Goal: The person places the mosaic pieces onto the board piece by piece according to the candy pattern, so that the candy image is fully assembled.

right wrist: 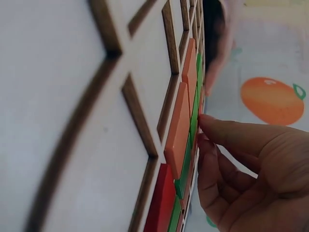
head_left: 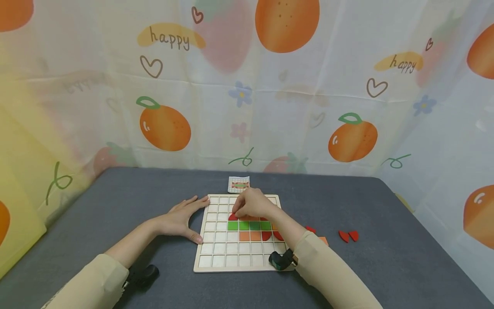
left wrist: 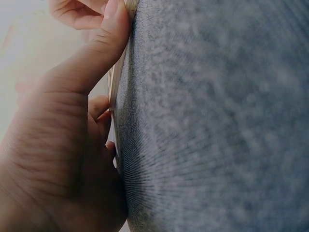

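Note:
A white wooden grid board (head_left: pixel 220 261) lies on the dark grey table. My left hand (head_left: pixel 181 221) is spread at its left side, with the thumb (left wrist: pixel 113 34) on the board's edge. Over the upper middle of the grid, my right hand (head_left: pixel 254 204) pinches a red piece (head_left: pixel 232 217) with rounded edge between thumb and fingertips, low at the board; the fingers partly hide it. Below it runs a row of green squares (head_left: pixel 233 225). Orange squares (head_left: pixel 244 236) and red curved pieces (head_left: pixel 266 236) fill cells under that row. The right forearm covers some cells.
A small pattern card (head_left: pixel 238 182) lies behind the board. Two red curved pieces (head_left: pixel 343 236) lie on the table to the right. Another red piece (head_left: pixel 310 229) and an orange piece (head_left: pixel 324 240) show partly behind the right sleeve. A printed curtain (head_left: pixel 247 120) stands behind the table.

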{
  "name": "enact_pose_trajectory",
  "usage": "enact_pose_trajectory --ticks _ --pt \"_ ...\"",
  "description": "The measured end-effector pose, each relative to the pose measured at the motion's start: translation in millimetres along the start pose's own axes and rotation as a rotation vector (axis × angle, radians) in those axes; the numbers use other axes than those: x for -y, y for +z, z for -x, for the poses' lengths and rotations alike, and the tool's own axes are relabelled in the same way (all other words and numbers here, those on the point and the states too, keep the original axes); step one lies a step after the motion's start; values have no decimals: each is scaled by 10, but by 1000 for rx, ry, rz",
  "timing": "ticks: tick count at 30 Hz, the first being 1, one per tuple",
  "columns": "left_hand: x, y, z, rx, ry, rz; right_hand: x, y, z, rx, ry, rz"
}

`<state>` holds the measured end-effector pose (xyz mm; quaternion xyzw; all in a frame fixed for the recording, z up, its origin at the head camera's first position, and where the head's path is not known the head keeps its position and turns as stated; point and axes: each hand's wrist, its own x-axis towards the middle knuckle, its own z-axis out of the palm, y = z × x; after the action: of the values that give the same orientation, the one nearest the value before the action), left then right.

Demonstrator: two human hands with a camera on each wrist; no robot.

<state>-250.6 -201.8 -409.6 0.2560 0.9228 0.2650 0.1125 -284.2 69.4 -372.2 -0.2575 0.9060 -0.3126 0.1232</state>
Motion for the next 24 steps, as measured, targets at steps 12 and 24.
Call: enact_pose_trajectory --ticks 12,24 --pt "-3 6 -13 1 1 -6 37 -132 41 -6 -52 12" --pt "-5 -1 -13 3 3 3 -153 -436 195 18 -28 -38"
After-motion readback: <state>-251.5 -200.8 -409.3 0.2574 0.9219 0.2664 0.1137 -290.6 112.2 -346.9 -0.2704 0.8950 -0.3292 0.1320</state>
